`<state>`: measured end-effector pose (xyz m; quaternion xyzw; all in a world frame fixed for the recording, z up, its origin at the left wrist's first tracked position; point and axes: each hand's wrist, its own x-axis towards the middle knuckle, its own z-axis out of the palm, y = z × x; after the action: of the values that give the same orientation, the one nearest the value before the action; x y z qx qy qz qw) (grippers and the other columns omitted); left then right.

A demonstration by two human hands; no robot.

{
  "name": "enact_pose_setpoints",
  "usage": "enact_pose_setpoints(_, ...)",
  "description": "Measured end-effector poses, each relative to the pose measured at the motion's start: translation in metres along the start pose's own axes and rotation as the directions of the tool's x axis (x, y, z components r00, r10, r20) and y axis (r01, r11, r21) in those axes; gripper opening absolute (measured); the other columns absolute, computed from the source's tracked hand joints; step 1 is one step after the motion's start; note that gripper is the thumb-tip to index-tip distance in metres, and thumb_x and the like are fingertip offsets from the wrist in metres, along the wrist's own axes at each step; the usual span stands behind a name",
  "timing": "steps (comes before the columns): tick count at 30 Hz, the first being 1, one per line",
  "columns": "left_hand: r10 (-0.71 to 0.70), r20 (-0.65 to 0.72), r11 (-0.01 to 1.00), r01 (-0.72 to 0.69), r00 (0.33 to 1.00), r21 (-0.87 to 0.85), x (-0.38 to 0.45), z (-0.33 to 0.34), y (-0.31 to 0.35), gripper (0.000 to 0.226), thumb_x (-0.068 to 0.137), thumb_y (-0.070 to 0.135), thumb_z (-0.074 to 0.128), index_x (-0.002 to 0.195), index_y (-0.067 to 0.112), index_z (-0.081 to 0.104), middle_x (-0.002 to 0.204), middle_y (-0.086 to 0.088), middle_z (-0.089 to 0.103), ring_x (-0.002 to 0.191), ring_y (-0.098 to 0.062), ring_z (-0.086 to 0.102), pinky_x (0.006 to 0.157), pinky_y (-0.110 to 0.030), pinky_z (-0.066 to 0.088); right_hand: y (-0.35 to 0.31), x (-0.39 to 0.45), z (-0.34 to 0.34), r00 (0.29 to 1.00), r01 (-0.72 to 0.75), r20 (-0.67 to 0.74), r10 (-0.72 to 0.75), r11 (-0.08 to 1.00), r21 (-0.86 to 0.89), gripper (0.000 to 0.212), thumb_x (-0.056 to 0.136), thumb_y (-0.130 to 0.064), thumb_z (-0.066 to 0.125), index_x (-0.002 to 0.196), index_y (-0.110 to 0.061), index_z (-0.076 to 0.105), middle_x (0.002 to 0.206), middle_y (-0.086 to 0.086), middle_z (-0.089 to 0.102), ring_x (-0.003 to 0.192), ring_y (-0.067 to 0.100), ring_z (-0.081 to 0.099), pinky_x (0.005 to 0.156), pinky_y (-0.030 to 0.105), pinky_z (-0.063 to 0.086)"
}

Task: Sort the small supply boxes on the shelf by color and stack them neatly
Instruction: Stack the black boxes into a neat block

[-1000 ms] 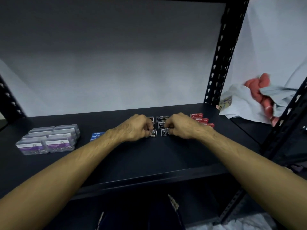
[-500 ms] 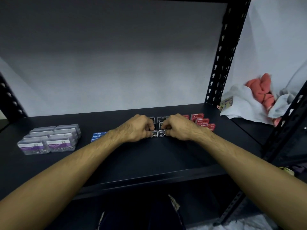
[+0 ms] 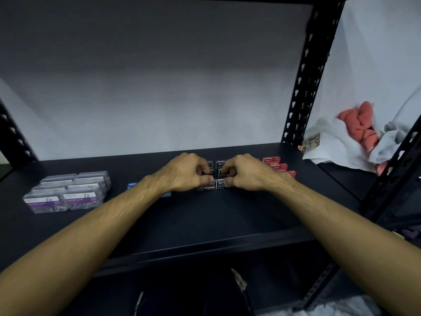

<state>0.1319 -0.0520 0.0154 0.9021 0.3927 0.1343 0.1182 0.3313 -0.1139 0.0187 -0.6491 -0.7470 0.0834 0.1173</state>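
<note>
Both hands' fingers curl onto the black staple boxes point(image 3: 206, 187) mid-shelf, the left hand point(image 3: 184, 172) and right hand point(image 3: 247, 173) hiding most of them. Red staple boxes point(image 3: 276, 166) sit just right of the fingers; blue boxes point(image 3: 132, 185) and clear paper-clip boxes point(image 3: 68, 192) lie left, a pink cloth point(image 3: 360, 124) far right.

Both hands meet over the black boxes point(image 3: 206, 187) at the shelf's point(image 3: 205, 215) middle, toward 12 o'clock. The left hand point(image 3: 186, 173) and right hand point(image 3: 245, 173) have fingers curled, each pinching a black box in the cluster. At 3 o'clock of them lie red boxes point(image 3: 276, 166); at 9 o'clock a blue box point(image 3: 132, 185), then clear boxes point(image 3: 68, 192). At 2 o'clock beyond the post point(image 3: 305, 71), cloth point(image 3: 337, 142).
</note>
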Motion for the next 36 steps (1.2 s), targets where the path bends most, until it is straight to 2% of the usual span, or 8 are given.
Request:
enact_pose_setpoints(5,-0.045,-0.094,0.999,0.043,0.995,-0.021,0.005,-0.010,-0.010,0.016,0.091,0.035,0.064,0.097,0.022,0.072,0.085,0.011,0.066,0.080,-0.008,0.061,0.073,-0.023,0.045,0.007,0.006,-0.013,0.995,0.001,-0.103,-0.003,1.000,-0.024,0.025,0.091,-0.027,0.063,0.114,-0.018,0.069,0.109,-0.001,0.070,0.095,0.016,0.062,0.078,0.023,0.043)
enact_pose_setpoints(12,-0.031,-0.037,0.999,0.029,0.999,-0.041,0.017,0.002,-0.017,0.017,0.094,0.027,0.064,0.106,0.020,0.073,0.097,0.007,0.071,0.090,-0.010,0.064,0.084,-0.028,0.052,0.009,0.020,-0.012,0.995,-0.003,-0.102,-0.001,0.999,-0.040,0.028,0.096,-0.011,0.052,0.117,-0.014,0.070,0.124,0.001,0.067,0.114,0.019,0.061,0.094,0.026,0.043)
enact_pose_setpoints(15,-0.022,-0.030,0.999,0.020,0.999,-0.049,0.021,0.006,-0.017,0.019,0.093,0.028,0.064,0.109,0.021,0.072,0.093,0.007,0.068,0.087,-0.011,0.063,0.081,-0.027,0.051,0.010,0.026,-0.007,0.998,0.017,-0.063,-0.019,1.000,-0.025,0.029,0.096,-0.010,0.051,0.118,-0.016,0.070,0.125,0.000,0.067,0.117,0.018,0.060,0.100,0.027,0.042)
enact_pose_setpoints(18,-0.007,-0.018,0.999,0.006,1.000,-0.052,0.024,0.009,-0.019,0.019,0.094,0.029,0.063,0.110,0.022,0.071,0.086,0.012,0.062,0.075,-0.002,0.056,0.073,-0.022,0.043,0.011,0.029,-0.004,0.999,0.035,-0.016,-0.036,0.999,-0.020,0.029,0.095,-0.010,0.052,0.118,-0.015,0.070,0.124,0.000,0.068,0.117,0.018,0.061,0.100,0.027,0.044)
enact_pose_setpoints(22,-0.009,0.003,0.998,0.009,1.000,-0.070,0.027,0.012,-0.023,0.017,0.094,0.026,0.063,0.106,0.019,0.074,0.094,0.008,0.070,0.079,-0.002,0.061,0.078,-0.023,0.050,0.012,0.034,0.000,0.998,0.042,0.035,-0.042,0.999,0.007,0.028,0.096,-0.011,0.052,0.117,-0.015,0.071,0.125,-0.001,0.067,0.117,0.016,0.060,0.099,0.025,0.042)
enact_pose_setpoints(25,-0.006,0.024,0.994,0.008,1.000,-0.107,0.028,0.015,-0.026,0.016,0.095,0.025,0.063,0.104,0.019,0.074,0.091,0.011,0.069,0.067,0.011,0.057,0.068,-0.010,0.042,0.012,0.037,0.002,0.998,0.042,0.055,-0.043,0.999,0.021,0.030,0.097,-0.010,0.052,0.122,-0.013,0.069,0.130,-0.001,0.065,0.123,0.016,0.057,0.100,0.021,0.037)
enact_pose_setpoints(29,-0.005,0.041,0.988,0.011,0.999,-0.152,0.029,0.016,-0.028,0.013,0.095,0.024,0.064,0.101,0.018,0.074,0.082,0.015,0.067,0.061,0.017,0.057,0.062,-0.005,0.039,0.013,0.039,0.003,0.996,0.054,0.065,-0.057,0.998,0.038,0.029,0.098,-0.013,0.053,0.124,-0.013,0.068,0.130,0.000,0.065,0.122,0.015,0.057,0.095,0.017,0.035)
enact_pose_setpoints(36,0.006,0.066,0.984,0.006,0.998,-0.177,0.027,0.014,-0.028,0.013,0.094,0.026,0.064,0.099,0.018,0.074,0.077,0.016,0.066,0.058,0.014,0.057,0.062,-0.011,0.041,0.010,0.041,0.005,0.994,0.069,0.083,-0.074,0.996,0.057,0.027,0.097,-0.015,0.055,0.120,-0.018,0.070,0.124,-0.003,0.068,0.117,0.012,0.061,0.097,0.021,0.041)
